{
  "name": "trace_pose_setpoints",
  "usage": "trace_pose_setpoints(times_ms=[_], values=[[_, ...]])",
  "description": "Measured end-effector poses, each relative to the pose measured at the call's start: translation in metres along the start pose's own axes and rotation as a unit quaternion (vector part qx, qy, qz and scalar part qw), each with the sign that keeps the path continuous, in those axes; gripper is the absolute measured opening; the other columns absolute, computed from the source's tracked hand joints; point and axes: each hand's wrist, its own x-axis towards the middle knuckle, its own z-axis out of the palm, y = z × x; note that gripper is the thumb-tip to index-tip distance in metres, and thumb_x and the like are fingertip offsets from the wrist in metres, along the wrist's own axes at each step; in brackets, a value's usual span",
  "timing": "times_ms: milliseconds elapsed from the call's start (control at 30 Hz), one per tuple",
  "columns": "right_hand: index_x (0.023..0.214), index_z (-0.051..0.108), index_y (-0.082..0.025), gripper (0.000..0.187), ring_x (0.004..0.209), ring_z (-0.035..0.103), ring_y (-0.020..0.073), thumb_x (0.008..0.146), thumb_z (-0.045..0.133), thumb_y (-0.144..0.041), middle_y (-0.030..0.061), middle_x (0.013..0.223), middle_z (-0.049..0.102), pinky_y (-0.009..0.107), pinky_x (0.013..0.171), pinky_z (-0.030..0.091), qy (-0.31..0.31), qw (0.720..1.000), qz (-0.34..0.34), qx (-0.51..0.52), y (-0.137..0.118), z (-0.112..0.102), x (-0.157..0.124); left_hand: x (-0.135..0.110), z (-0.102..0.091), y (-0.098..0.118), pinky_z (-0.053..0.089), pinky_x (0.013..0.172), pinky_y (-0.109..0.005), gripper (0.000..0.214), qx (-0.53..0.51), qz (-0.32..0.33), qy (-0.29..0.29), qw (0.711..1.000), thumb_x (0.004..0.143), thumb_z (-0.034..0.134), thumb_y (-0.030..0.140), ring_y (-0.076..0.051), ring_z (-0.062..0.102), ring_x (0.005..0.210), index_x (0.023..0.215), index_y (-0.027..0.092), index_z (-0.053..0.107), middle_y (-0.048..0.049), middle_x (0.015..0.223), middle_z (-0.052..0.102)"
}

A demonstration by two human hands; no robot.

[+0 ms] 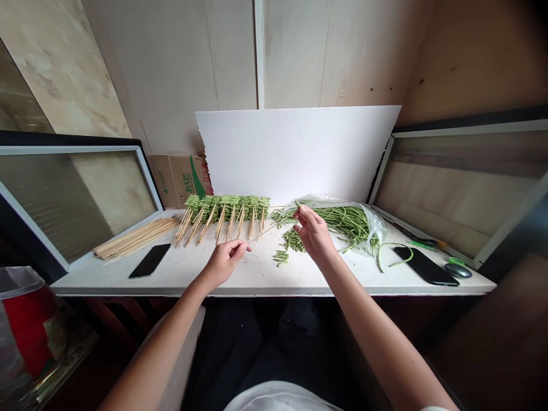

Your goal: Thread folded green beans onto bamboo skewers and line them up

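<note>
A thin bamboo skewer (265, 230) is pinched in my left hand (226, 261), its free end slanting up to the right. Held up at the fingertips of my right hand (314, 231) is a short piece of green bean (298, 204), apart from the skewer. Below that hand lie a pile of cut bean pieces (293, 241) and a small group of pieces (281, 258). Behind my left hand, skewers loaded with bean pieces (226, 205) are stacked in a row, bare ends toward me. Long green beans (349, 224) spill from a clear plastic bag (377, 225) at right.
Bare bamboo skewers (137, 237) lie at the table's left beside a phone (149, 261). Farther right are a loose long bean (396, 265), another phone (428, 269) and a mouse (458, 270). A white board (295, 151) and cardboard box (180, 177) stand behind.
</note>
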Motion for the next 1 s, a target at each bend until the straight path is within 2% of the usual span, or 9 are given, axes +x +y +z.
trace_pose_setpoints(times_ms=[67,133,300,400,500,633,800,933,1000], values=[[0.088,0.077,-0.028,0.028,0.098,0.065,0.0208,0.076,0.087,-0.052,0.0045,0.097,0.071,0.028,0.064,0.050,0.018,1.000,0.003,-0.006,-0.002,-0.001,0.000,0.001,0.002,-0.001,0.044,0.052,-0.023,0.040,0.000,-0.002,0.010,1.000,0.104,0.056,0.050,-0.013,0.057,0.056,0.098,0.016,0.075,-0.0006,0.068,0.063],[0.087,0.078,-0.027,0.028,0.096,0.064,0.0202,0.076,0.088,-0.050,0.0048,0.097,0.072,0.027,0.062,0.048,0.044,0.999,0.009,-0.016,-0.003,-0.002,0.000,0.001,0.003,-0.001,0.052,0.059,-0.025,0.035,0.014,0.007,0.047,0.999,0.100,0.063,0.049,-0.015,0.064,0.062,0.099,0.017,0.075,-0.0031,0.076,0.070],[0.085,0.076,-0.026,0.028,0.093,0.065,0.0197,0.076,0.087,-0.050,0.0053,0.099,0.073,0.027,0.061,0.047,0.078,0.996,0.010,-0.030,-0.001,-0.003,0.000,-0.002,0.001,-0.001,0.055,0.069,-0.029,0.026,0.111,0.100,0.119,0.982,0.099,0.070,0.043,-0.017,0.069,0.069,0.089,0.020,0.075,-0.0039,0.078,0.076],[0.086,0.074,-0.027,0.027,0.091,0.065,0.0193,0.077,0.086,-0.050,0.0046,0.098,0.073,0.028,0.060,0.048,0.077,0.997,0.006,-0.021,0.002,-0.004,0.002,-0.004,0.001,0.002,0.054,0.070,-0.028,0.024,0.142,0.146,0.122,0.971,0.102,0.065,0.039,-0.016,0.069,0.071,0.091,0.020,0.076,-0.0042,0.080,0.077],[0.085,0.071,-0.028,0.025,0.089,0.064,0.0197,0.080,0.082,-0.050,0.0039,0.095,0.071,0.029,0.062,0.049,0.061,0.998,0.004,-0.008,0.004,-0.005,0.003,-0.006,0.002,0.008,0.051,0.066,-0.027,0.026,0.136,0.157,0.091,0.974,0.105,0.062,0.038,-0.015,0.067,0.067,0.091,0.021,0.076,-0.0024,0.075,0.074],[0.083,0.068,-0.030,0.027,0.087,0.064,0.0199,0.078,0.082,-0.052,0.0016,0.088,0.069,0.031,0.063,0.049,0.040,0.999,0.014,0.032,0.005,-0.005,0.005,-0.008,0.003,0.019,0.049,0.062,-0.026,0.032,0.095,0.137,0.044,0.985,0.106,0.059,0.038,-0.014,0.064,0.061,0.085,0.020,0.075,-0.0009,0.068,0.069],[0.083,0.069,-0.031,0.029,0.088,0.064,0.0197,0.073,0.086,-0.052,0.0008,0.085,0.068,0.030,0.063,0.050,0.020,0.997,0.033,0.070,0.000,-0.006,0.007,-0.010,0.004,0.027,0.053,0.058,-0.026,0.040,-0.022,0.042,-0.008,0.999,0.106,0.056,0.045,-0.013,0.063,0.053,0.084,0.018,0.073,-0.0007,0.065,0.066],[0.081,0.068,-0.031,0.028,0.092,0.065,0.0206,0.074,0.085,-0.053,0.0013,0.086,0.069,0.030,0.066,0.052,0.006,0.998,0.036,0.045,-0.004,-0.008,0.006,-0.009,0.005,0.029,0.060,0.064,-0.027,0.049,-0.072,-0.002,-0.033,0.997,0.108,0.053,0.047,-0.013,0.065,0.052,0.072,0.017,0.069,-0.0015,0.063,0.067],[0.081,0.069,-0.030,0.028,0.089,0.064,0.0192,0.074,0.086,-0.052,0.0009,0.085,0.067,0.029,0.065,0.051,0.007,0.998,0.032,0.044,-0.003,-0.008,0.006,-0.009,0.005,0.029,0.062,0.067,-0.028,0.045,-0.081,-0.008,-0.028,0.996,0.106,0.057,0.046,-0.014,0.069,0.054,0.077,0.016,0.073,-0.0028,0.066,0.071]])
